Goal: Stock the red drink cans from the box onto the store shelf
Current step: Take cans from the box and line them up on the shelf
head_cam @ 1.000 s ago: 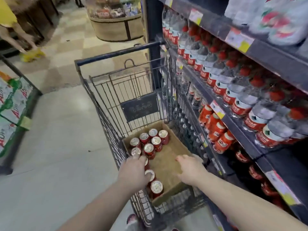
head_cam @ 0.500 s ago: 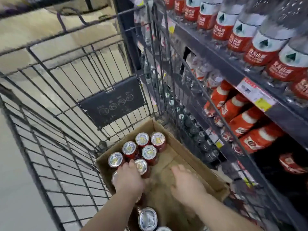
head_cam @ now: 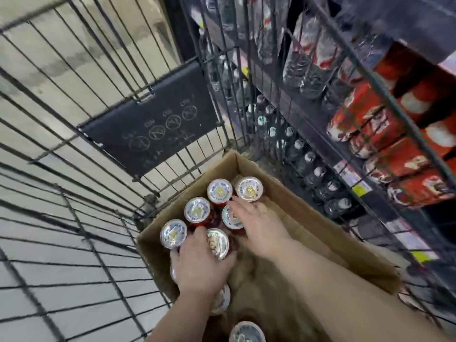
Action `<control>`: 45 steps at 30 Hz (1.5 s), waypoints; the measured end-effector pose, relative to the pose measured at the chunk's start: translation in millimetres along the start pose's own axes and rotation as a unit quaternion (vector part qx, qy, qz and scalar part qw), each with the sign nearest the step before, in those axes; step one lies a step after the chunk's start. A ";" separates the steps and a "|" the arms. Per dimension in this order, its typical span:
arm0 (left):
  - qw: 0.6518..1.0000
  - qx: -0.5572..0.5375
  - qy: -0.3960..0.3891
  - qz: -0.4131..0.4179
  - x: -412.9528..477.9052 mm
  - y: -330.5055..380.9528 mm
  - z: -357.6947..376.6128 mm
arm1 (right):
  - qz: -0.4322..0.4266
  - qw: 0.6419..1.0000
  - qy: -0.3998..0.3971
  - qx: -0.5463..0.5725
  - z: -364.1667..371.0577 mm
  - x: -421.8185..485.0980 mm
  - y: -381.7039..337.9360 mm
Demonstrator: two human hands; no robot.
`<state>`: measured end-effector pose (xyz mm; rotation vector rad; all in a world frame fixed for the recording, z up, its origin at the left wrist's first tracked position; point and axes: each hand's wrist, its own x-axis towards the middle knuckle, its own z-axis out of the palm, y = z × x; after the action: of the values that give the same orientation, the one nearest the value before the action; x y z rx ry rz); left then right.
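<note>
Silver-topped red cans (head_cam: 197, 209) stand in the box (head_cam: 283, 191), at 12 o'clock of both hands. The left hand (head_cam: 199, 265) covers one can, its grip unclear. The right hand (head_cam: 259, 225) touches another with straight fingers.

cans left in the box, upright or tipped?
Upright. Every can visible in the cardboard box shows its round silver lid facing up; none lies on its side.

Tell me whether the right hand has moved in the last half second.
Yes. Judged against the box, the right hand went forward off the bare cardboard onto the cans near the far end.
</note>
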<state>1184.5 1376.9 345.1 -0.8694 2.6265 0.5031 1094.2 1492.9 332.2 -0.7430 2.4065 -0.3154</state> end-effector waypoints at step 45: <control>0.890 -0.186 0.001 0.418 -299.1 146.8 -249.5 | 0.268 0.811 0.433 0.288 -193.5 -485.6 -88.8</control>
<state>1272.2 1531.9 721.3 0.2577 2.8462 1.2328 1340.0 1709.8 748.9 0.4919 2.9118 -1.2826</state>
